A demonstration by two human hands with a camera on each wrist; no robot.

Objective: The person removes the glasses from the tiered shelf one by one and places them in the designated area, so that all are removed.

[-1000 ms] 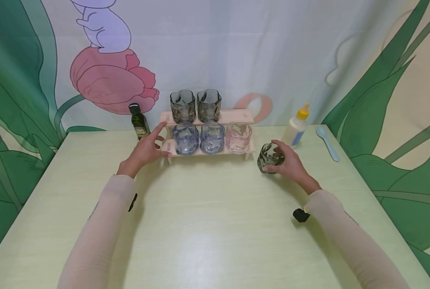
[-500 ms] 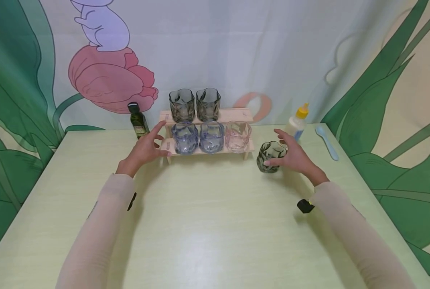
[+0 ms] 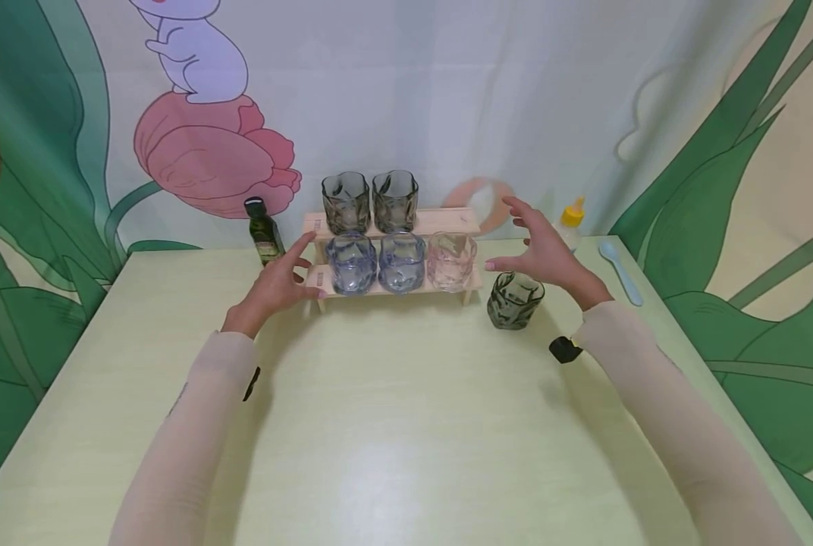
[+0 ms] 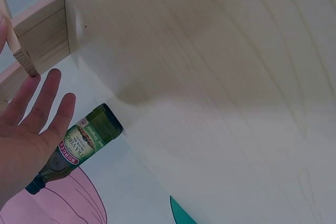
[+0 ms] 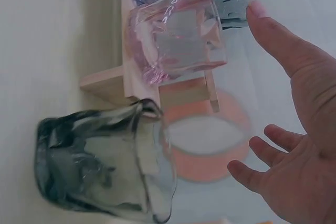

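Looks part done, as a judgement: five glasses on the rack (image 3: 449, 221), counting two grey ones on the upper shelf, then two blue glasses (image 3: 352, 265) and a pink glass (image 3: 451, 263) on the lower. Seemingly left to deal with: just the loose glass (image 3: 513, 307), grey, upright on the table (image 3: 379, 394) near the rack's right end; hard to say whether meant for the rack or taken from it. Holding nothing in the right hand (image 3: 546, 254), with fingers spread in the air near the loose glass, apart from it. Touching the rack's left end with the left hand (image 3: 270, 292), without wrapping round it, perhaps to steady it
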